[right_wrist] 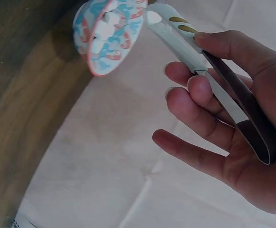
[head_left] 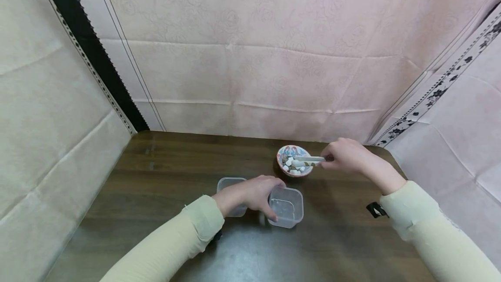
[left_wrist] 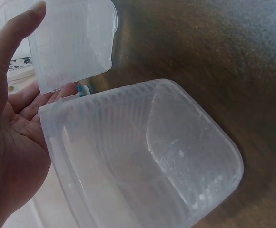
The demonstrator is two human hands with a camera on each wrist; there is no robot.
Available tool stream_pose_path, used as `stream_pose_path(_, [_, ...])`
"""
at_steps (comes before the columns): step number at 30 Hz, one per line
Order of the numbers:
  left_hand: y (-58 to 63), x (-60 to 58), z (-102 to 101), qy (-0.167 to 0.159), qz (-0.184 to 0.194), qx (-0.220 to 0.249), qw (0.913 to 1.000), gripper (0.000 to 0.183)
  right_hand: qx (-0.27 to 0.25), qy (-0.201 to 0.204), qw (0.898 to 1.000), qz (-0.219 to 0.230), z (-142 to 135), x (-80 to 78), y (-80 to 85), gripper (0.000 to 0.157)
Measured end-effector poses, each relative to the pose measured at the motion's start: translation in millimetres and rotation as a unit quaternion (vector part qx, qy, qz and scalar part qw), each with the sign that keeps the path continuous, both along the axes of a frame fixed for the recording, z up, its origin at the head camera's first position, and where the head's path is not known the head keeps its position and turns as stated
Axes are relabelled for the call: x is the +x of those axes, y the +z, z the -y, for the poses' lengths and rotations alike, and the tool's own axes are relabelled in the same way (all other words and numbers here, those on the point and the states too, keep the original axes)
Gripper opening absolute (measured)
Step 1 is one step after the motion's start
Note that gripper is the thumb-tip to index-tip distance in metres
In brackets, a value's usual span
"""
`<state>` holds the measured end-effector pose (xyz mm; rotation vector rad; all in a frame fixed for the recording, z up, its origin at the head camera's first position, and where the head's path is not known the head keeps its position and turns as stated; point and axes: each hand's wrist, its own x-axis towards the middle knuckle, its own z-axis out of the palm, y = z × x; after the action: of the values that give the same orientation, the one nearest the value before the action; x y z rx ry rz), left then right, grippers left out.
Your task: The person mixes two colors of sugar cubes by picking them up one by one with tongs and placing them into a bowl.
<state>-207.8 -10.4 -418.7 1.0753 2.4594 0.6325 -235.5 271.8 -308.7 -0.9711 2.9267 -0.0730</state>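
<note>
My right hand [head_left: 346, 155] holds a pair of tongs [right_wrist: 240, 95], which have pale tips with gold marks and a dark handle. A white piece [right_wrist: 153, 18] shows between the tong tips. Those tips are over a patterned bowl [right_wrist: 83, 28] that contains several small white cubes [right_wrist: 104, 31]. My left hand [head_left: 256, 193] grips a clear plastic container [head_left: 296, 203] at its left side, thumb at the near corner and fingers at the far one. Left of it, partly hidden under that hand and wrist, stands a second clear container [left_wrist: 195, 152].
Everything stands on a dark brown wooden table [head_left: 180, 164]. Pale cloth [head_left: 250, 77] with fold lines hangs behind the table, with more at both sides. The bowl is near the back edge, beyond the containers.
</note>
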Motion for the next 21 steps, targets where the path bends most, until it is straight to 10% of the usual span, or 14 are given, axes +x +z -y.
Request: stream_pose_path(21, [3.5,3.2,0.7,-0.002,-0.002,-0.017,0.9999,0.088,0.031,-0.038,0.998,0.026,-3.1,-30.6,-33.3,0.016])
